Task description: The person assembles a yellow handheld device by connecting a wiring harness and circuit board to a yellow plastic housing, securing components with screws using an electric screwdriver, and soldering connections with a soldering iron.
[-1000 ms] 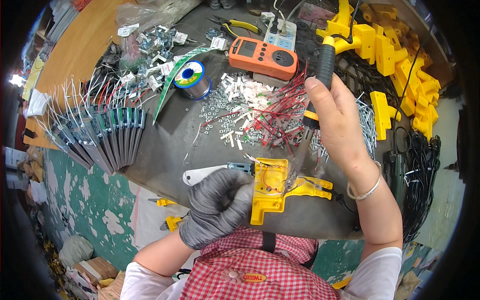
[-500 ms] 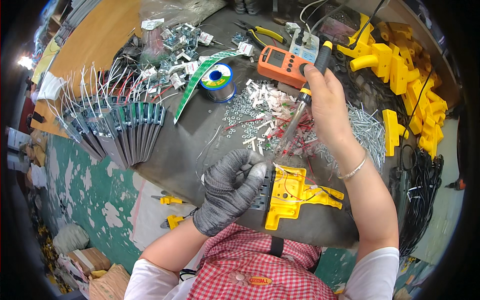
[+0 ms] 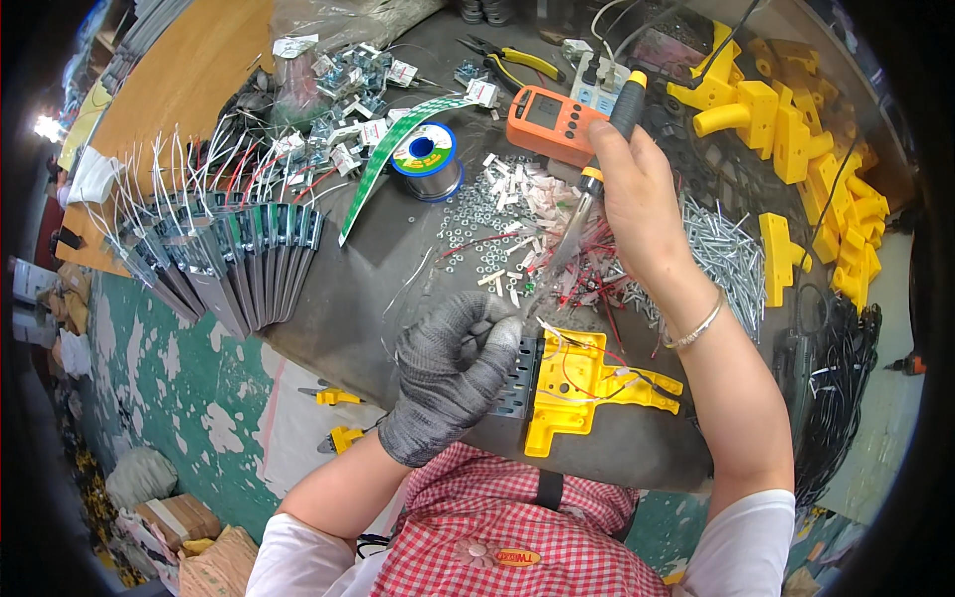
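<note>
My right hand grips a soldering iron by its black and yellow handle. The iron slants down to the left, its tip beside the fingertips of my left hand. That hand wears a grey knit glove, with thumb and forefinger pinched together; what lies between them is too small to make out. Just right of the glove is an open yellow plastic housing with red, white and black wires on it. A perforated metal plate sticks out from its left side, partly hidden by the glove.
A solder spool, an orange meter and pliers stand behind. Nuts, white connectors and screws lie in heaps. Wired metal strips fan out at left; yellow housings and black cables are at right.
The iron's tip has shifted slightly left, closer to the gloved fingertips. My left hand has moved a little left and keeps its pinch. The yellow housing stays in place.
</note>
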Demonstrator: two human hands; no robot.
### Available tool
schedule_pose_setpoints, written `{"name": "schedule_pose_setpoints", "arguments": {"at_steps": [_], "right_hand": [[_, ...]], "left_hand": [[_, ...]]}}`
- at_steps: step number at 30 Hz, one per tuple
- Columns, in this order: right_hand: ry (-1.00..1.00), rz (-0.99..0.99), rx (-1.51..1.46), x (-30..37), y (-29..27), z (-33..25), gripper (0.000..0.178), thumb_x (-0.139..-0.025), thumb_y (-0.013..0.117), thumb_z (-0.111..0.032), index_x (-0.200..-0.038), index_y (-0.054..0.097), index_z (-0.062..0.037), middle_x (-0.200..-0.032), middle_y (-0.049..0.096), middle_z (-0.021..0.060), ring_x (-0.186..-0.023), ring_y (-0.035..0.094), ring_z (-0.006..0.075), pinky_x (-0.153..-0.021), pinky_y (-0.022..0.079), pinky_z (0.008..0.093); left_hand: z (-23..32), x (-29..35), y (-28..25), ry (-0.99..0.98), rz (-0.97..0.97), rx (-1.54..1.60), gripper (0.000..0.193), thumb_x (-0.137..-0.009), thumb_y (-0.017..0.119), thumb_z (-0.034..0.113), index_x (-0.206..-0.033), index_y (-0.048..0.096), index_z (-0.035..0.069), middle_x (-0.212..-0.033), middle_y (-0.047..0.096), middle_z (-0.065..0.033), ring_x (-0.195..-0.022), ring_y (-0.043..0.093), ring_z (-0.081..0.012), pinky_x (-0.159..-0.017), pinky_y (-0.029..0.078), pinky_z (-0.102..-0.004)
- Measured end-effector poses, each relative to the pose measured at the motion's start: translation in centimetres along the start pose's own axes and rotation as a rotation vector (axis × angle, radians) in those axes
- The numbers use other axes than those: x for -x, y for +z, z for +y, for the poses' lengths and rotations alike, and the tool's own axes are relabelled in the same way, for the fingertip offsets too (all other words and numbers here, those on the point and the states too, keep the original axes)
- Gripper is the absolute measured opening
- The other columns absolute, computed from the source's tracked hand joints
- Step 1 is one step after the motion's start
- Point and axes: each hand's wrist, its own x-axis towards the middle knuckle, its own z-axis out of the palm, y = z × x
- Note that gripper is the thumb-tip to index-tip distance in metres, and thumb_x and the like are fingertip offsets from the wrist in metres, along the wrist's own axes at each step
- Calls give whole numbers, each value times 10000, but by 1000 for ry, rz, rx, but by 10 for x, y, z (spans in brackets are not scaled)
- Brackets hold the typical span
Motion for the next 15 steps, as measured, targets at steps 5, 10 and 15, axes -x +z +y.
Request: {"name": "schedule_pose_setpoints", "arguments": {"at_steps": [5,10,15], "right_hand": [[-22,32,42,2,-6,0,394,-1001,552,-346,-998,614,43,-793,586,31,-754,516,96,-685,449,303],[-125,82,-17,13,-6,-19,399,-1009,573,-346,-1029,629,48,-818,611,22,-758,535,96,-686,461,306],[52,201,-263,40,-83,-60,247,-985,668,-334,-1002,623,-91,-792,542,-60,-606,426,3,-465,279,179]], "left_hand": [[-10,-33,-38,550,93,-739,106,-871,705,101,-958,655,67,-802,657,-80,-694,639,-242,-625,522,-352],[-41,-77,-79,644,194,-1085,146,-832,710,165,-945,673,80,-877,656,-142,-806,654,-339,-697,541,-441],[-14,-66,-84,554,33,-1039,203,-798,729,124,-983,671,62,-1021,651,-160,-972,604,-363,-857,495,-458]]}}
